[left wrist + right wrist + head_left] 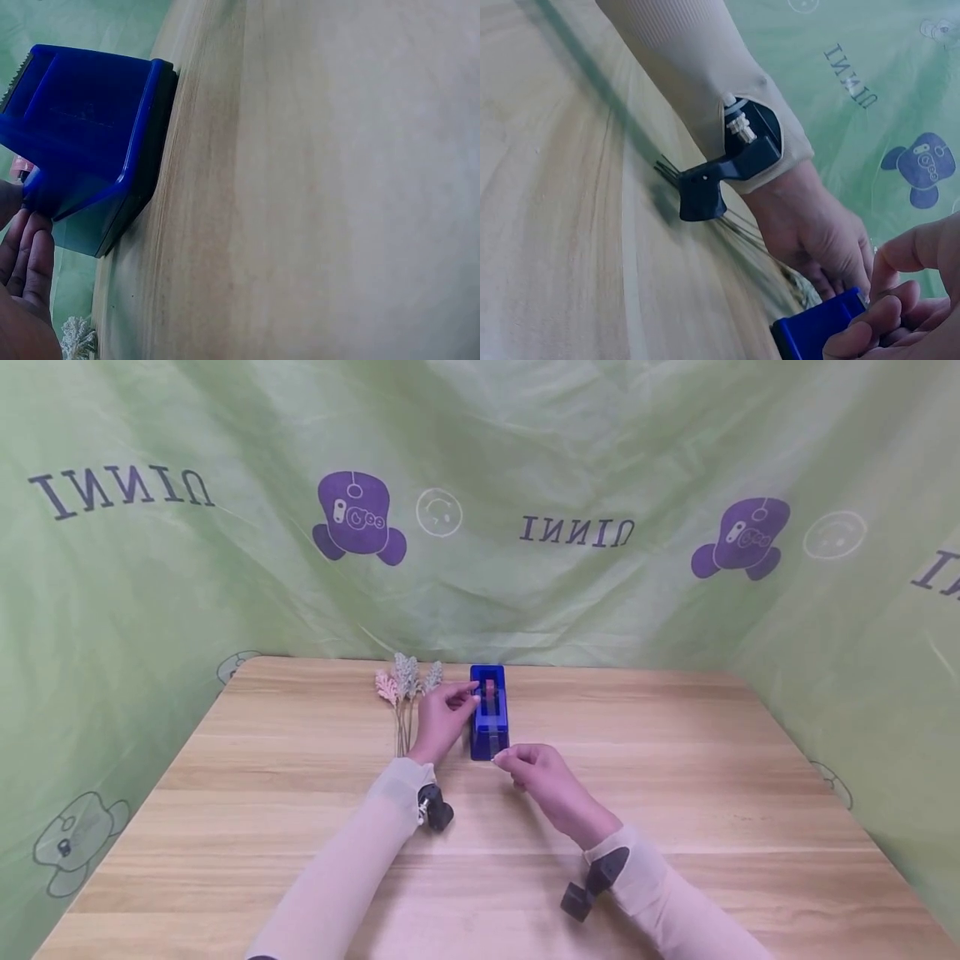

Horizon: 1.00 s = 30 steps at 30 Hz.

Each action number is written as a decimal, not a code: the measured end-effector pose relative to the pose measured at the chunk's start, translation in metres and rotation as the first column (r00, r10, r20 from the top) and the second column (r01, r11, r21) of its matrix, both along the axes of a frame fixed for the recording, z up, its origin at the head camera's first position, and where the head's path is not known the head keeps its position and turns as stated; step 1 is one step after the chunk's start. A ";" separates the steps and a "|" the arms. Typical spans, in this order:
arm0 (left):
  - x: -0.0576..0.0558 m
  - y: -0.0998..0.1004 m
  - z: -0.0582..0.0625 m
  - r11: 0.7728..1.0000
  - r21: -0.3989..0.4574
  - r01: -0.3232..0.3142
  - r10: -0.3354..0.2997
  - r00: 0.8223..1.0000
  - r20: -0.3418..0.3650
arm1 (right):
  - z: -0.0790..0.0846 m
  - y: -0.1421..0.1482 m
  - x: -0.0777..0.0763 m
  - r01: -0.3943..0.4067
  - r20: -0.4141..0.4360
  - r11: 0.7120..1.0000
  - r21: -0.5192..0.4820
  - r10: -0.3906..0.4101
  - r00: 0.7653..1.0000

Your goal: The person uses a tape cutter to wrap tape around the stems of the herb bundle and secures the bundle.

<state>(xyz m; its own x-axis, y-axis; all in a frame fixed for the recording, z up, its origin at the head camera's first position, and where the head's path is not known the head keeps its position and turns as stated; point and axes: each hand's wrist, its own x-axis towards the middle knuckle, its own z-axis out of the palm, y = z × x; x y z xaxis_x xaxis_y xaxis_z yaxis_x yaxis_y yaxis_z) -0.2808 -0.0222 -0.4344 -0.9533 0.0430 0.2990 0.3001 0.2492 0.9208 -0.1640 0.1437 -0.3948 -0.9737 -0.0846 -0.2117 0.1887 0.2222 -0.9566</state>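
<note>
A blue tape dispenser (491, 720) stands on the table, with a red-cored tape roll (490, 687) inside it. My left hand (447, 717) pinches the dispenser's left side wall between thumb and fingers, beside the roll. In the left wrist view, the fingers (37, 270) meet the blue rim below the toothed cutter (16, 79). Just in front of the dispenser, my right hand (546, 783) pinches the end of a clear strip of tape (493, 743), which runs back to the cutter. The right wrist view shows its thumb and forefinger together; the thin strip is hardly visible there.
Pink and grey artificial flower stems (405, 693) lie left of the dispenser, partly behind the left hand. Around the wooden table (675, 760) hangs a green printed curtain (480, 593), close to its back edge.
</note>
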 end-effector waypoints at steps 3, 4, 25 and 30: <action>0.000 0.000 0.001 1.000 0.005 0.004 -0.004 1.000 0.003 | 0.002 0.001 0.004 -0.020 -0.008 1.000 -0.011 0.020 1.000; 0.001 0.000 0.000 1.000 0.006 0.004 -0.004 1.000 0.000 | 0.002 0.001 0.006 -0.025 -0.009 1.000 -0.012 0.025 1.000; 0.000 0.000 -0.002 1.000 0.000 -0.004 0.004 1.000 -0.016 | 0.008 0.002 0.031 -0.051 -0.001 0.999 0.003 0.051 0.999; 0.000 0.000 -0.001 1.000 -0.006 0.003 -0.003 1.000 -0.004 | 0.007 0.004 0.035 -0.050 -0.006 0.999 0.012 0.050 0.999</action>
